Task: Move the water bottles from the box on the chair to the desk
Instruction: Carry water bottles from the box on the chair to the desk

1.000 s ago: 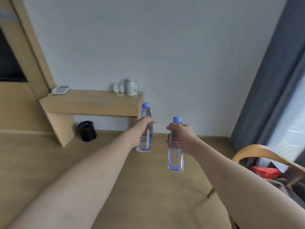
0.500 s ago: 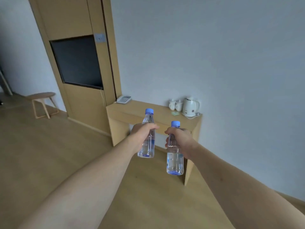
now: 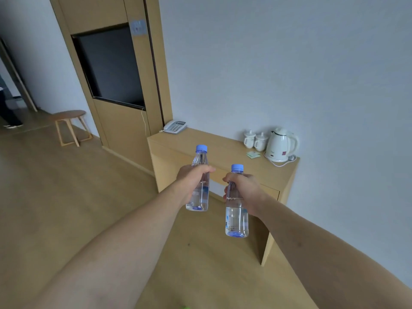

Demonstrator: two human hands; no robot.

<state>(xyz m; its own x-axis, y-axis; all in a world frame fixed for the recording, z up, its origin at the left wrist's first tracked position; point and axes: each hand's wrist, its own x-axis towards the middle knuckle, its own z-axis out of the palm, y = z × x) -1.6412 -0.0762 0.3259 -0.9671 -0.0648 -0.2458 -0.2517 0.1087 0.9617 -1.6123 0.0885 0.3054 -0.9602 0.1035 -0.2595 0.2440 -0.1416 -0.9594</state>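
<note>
From the head camera, both arms reached forward over the wood floor (image 3: 55,197), each hand carrying a bottle upright in the air. The left hand (image 3: 191,181) had its fingers curled round the middle of the left water bottle (image 3: 200,197), blue cap up. The right hand (image 3: 245,190) gripped the right water bottle (image 3: 236,217) near its neck — that one hung lower and just beside the first, the two apart. Both bottles were in front of the desk (image 3: 223,150), not on it. On the desk top stood a telephone (image 3: 175,126) at the left end, and at the right end two white cups (image 3: 255,140) beside a white kettle (image 3: 281,144). Further left, a dark screen (image 3: 111,65) sat in a wooden panel, and a small stool (image 3: 70,126) stood on the floor.
</note>
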